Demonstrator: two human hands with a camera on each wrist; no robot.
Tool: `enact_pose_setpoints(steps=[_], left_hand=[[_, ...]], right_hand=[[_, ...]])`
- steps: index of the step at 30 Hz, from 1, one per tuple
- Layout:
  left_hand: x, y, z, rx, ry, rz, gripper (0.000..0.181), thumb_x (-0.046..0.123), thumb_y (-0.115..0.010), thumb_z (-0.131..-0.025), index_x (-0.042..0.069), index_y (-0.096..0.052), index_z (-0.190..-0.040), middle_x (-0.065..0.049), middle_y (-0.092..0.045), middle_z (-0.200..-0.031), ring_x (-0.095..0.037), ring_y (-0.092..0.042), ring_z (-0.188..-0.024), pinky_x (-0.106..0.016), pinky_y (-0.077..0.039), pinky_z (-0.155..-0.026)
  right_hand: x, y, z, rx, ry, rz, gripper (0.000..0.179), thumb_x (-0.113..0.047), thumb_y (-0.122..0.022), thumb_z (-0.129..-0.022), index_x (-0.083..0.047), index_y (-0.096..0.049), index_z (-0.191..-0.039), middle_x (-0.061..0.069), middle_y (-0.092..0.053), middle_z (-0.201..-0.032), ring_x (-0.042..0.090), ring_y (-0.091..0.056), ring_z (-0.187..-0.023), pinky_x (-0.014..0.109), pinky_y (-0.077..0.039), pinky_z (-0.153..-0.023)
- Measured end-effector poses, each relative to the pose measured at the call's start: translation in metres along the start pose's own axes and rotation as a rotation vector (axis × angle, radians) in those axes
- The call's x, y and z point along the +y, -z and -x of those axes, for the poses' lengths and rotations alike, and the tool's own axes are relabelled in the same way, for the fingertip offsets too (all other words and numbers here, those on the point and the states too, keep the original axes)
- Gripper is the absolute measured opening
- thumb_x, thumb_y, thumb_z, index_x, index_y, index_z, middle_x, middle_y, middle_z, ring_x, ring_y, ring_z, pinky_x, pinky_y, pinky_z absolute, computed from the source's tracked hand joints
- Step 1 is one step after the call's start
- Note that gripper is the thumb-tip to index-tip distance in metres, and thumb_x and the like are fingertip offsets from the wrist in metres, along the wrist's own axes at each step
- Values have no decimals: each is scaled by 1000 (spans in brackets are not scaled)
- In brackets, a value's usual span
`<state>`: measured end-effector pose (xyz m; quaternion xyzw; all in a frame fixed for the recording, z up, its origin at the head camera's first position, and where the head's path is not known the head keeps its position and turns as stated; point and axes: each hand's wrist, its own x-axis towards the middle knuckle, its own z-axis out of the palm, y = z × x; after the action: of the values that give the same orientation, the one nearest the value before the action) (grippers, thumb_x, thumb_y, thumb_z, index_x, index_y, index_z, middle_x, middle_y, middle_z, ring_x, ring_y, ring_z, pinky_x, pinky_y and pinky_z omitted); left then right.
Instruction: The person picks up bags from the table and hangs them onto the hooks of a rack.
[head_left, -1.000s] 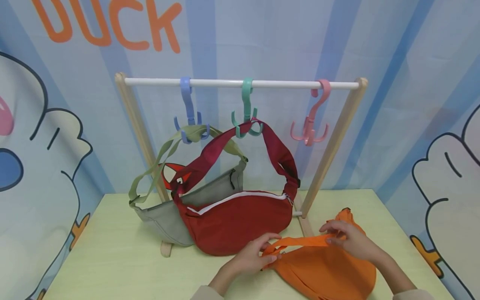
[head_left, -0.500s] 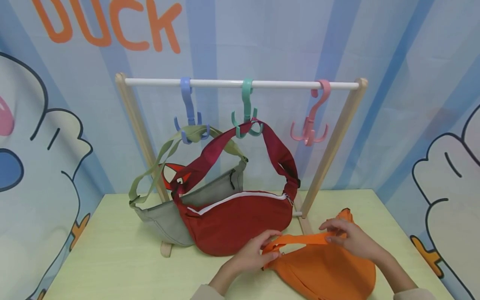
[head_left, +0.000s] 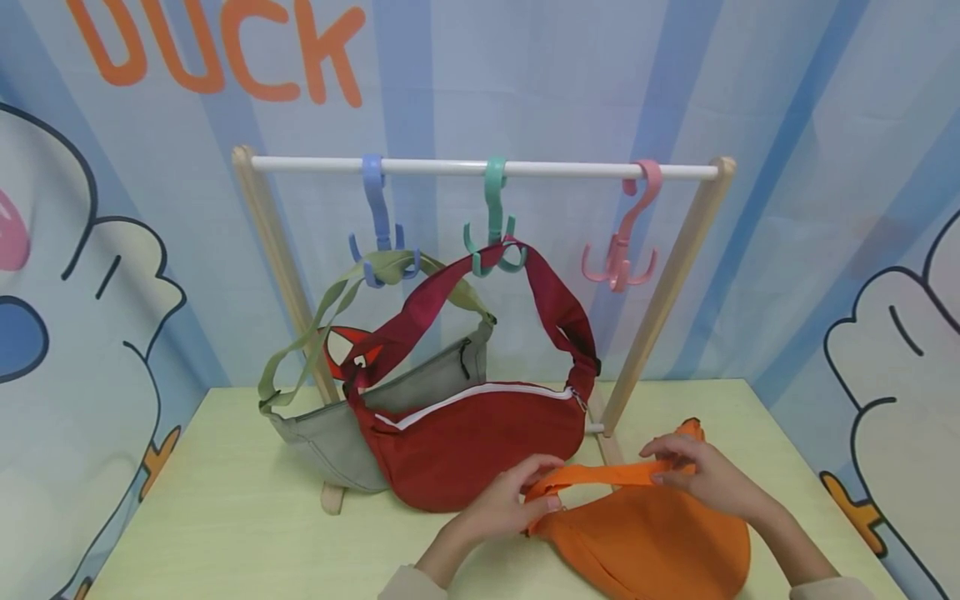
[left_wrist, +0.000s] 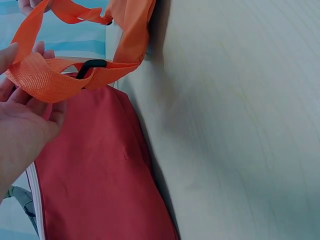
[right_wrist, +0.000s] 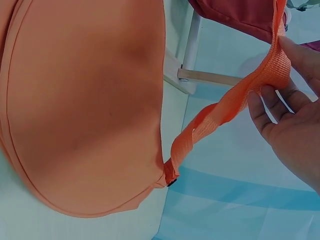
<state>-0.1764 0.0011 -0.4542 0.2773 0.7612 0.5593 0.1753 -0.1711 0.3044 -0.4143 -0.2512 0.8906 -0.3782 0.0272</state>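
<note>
An orange shoulder bag lies at the front right of the table, its strap raised in an arch over the body. My left hand holds the strap near its left end, thumb on one side and fingers beneath; the left wrist view shows a black buckle close by. Farther right, my right hand pinches the same strap between thumb and fingertips. In the right wrist view the strap runs twisted from that hand down to the bag's corner. The bag's body hangs partly below the head view's edge.
Behind stands a wooden rack with a white bar. A red bag hangs from the green hook, and a grey-green bag from the blue hook. The pink hook on the right bears no bag.
My left hand has risen slightly with the strap, and the gap between strap and bag has widened. My right hand has stayed almost in place.
</note>
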Motion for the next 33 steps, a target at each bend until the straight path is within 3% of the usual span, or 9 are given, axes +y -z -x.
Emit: enact_pose_setpoints(steps=[17,33], left_hand=[[10,6,-4,5,-57,-43,37,17,-60,-89,15,-49,-124,0,-58,-110,-10,-53,-94,-25,-42,-80],[17,11,-5,19,-43,-42,36,16,-59,-90,14,-49,-124,-1,-59,-109,-9,-54,-89,-23,-45,-78]], right_hand=[[2,2,-3,47,111,32,27,-8,-68,-80,-4,-59,-106,4,-59,-96,13,-49,-79,28,-45,-67],[-3,6,-3,43,104,26,33,-10,-72,-77,-4,-59,-107,3,-57,-95,13,-49,-79,29,-47,-68]])
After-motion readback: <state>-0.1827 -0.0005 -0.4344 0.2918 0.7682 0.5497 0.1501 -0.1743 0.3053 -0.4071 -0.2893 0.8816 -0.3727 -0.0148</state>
